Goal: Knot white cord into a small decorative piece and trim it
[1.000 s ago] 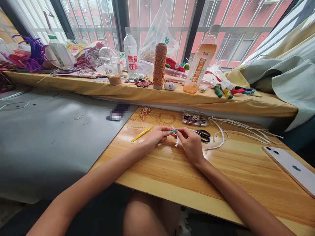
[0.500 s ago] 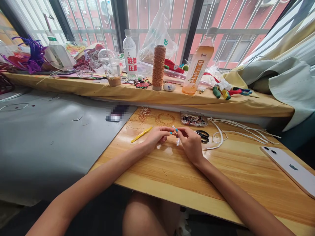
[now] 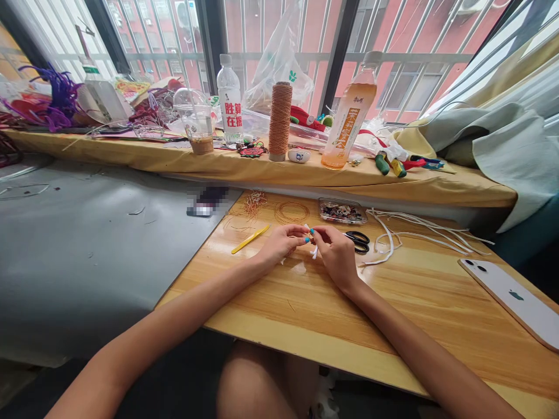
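Over the middle of the wooden table, my left hand point(image 3: 283, 243) and my right hand point(image 3: 336, 251) meet at the fingertips. Both are pinched on a small piece of white cord point(image 3: 314, 252) with thin orange thread around it; fingers hide most of it. A white end pokes out above the fingertips and another hangs below. Black-handled scissors point(image 3: 360, 241) lie just beyond my right hand, their blades partly hidden by it. To the left of my left hand rests a slim yellow tool point(image 3: 250, 239). A coil of thin orange cord point(image 3: 292, 213) lies behind the hands.
A clear tray of beads point(image 3: 342, 210) sits at the table's back, with loose white cords point(image 3: 419, 228) right of it. A white phone point(image 3: 510, 298) lies at the right. On the ledge stand a brown thread spool point(image 3: 280, 121), a water bottle point(image 3: 230, 99) and an orange drink bottle point(image 3: 350, 113).
Both hands stay together on the small piece, with only slight finger shifts. My left fingertips have moved a little, and the whole view has shifted slightly.
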Action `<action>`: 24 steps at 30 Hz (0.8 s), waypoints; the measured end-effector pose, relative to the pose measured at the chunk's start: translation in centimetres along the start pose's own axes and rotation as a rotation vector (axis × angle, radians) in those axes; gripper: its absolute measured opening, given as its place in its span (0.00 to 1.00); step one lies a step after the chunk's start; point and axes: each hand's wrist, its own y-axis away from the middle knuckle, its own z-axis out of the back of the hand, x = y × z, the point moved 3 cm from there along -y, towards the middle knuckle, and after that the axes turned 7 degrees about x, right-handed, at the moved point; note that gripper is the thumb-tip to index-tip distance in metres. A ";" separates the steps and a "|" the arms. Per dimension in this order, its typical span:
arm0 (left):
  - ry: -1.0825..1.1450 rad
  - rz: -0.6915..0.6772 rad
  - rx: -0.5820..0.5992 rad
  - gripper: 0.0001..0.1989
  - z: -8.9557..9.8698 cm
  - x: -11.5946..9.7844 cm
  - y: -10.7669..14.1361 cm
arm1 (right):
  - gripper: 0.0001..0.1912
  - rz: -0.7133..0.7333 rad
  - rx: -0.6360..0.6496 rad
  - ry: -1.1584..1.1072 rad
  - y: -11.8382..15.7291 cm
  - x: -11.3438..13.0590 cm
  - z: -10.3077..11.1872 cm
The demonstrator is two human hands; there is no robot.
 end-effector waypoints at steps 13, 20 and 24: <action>-0.057 -0.014 -0.052 0.11 0.1 0.5 -0.2 | 0.10 -0.233 -0.024 -0.175 -0.5 -1.4 0.2; -0.164 -0.032 0.004 0.11 0.5 0.4 -0.5 | 0.09 -0.237 0.022 -0.096 -0.9 -1.9 0.6; -0.286 -0.031 0.000 0.10 1.1 0.3 -0.6 | 0.08 -0.286 0.049 -0.174 -0.9 -2.4 0.4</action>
